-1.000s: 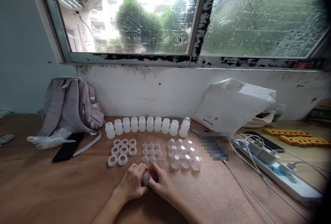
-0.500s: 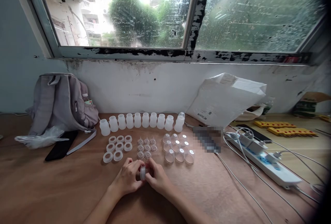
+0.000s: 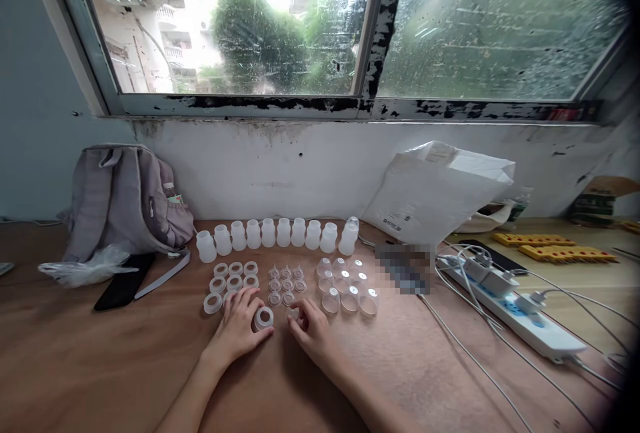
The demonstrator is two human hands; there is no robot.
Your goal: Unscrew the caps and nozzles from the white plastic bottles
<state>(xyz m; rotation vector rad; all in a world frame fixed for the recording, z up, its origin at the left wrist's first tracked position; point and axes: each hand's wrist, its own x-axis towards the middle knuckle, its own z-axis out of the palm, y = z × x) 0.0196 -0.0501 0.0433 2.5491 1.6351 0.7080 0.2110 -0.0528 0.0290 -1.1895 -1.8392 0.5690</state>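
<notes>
My left hand [image 3: 241,323] is curled round a white bottle screw ring [image 3: 264,318], its round opening facing up. To the right of it, my right hand [image 3: 311,330] pinches a small translucent piece [image 3: 293,313], mostly hidden by the fingers; it looks like a bottle teat. Just beyond my left hand lie several more screw rings [image 3: 217,284] in rows, one partly covered by my fingers. In the middle are rows of clear teats [image 3: 287,285], tips up. Clear dome caps [image 3: 349,299] stand in rows beyond my right hand.
A line of frosted baby bottles [image 3: 269,233] stands at the back, the rightmost one capped. A backpack [image 3: 120,200] and plastic bag [image 3: 85,268] are at left. A white sack [image 3: 440,186], a power strip [image 3: 550,346] and cables [image 3: 463,333] occupy the right.
My hands were together on a ring and are now apart. The left has moved left with the ring, turned opening up; the right has moved right with a small translucent piece.
</notes>
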